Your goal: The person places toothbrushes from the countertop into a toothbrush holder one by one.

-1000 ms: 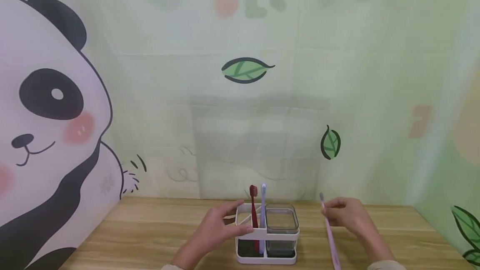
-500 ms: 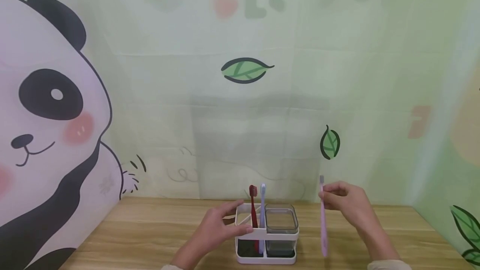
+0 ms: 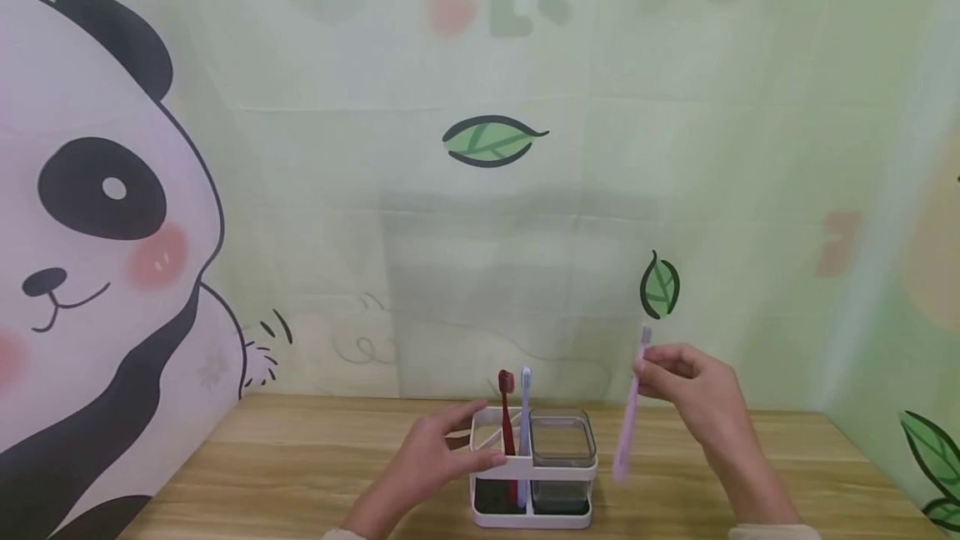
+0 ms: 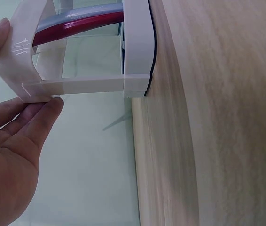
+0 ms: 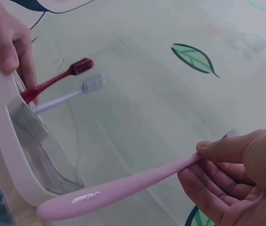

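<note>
My right hand (image 3: 697, 390) pinches a pink toothbrush (image 3: 628, 432) just below its head, bristles up, the handle slanting down to the left above the table. A white toothbrush holder (image 3: 564, 468) stands on the table left of it. My left hand (image 3: 438, 448) grips that holder's upper frame at its left end, thumb on the front and fingers at the back, as the left wrist view also shows. Upright in the holder's left part are a red toothbrush (image 3: 507, 415) and a light blue toothbrush (image 3: 526, 415). A clear square cup (image 3: 562, 440) fills the right part.
The wood-grain table (image 3: 300, 448) runs back to a pale green cloth backdrop (image 3: 517, 273) printed with leaves and, at the left, a large panda (image 3: 90, 290).
My right hand has lifted the pink toothbrush from low on the right, and its lower end has swung left toward the holder. The left hand and holder have stayed in place.
</note>
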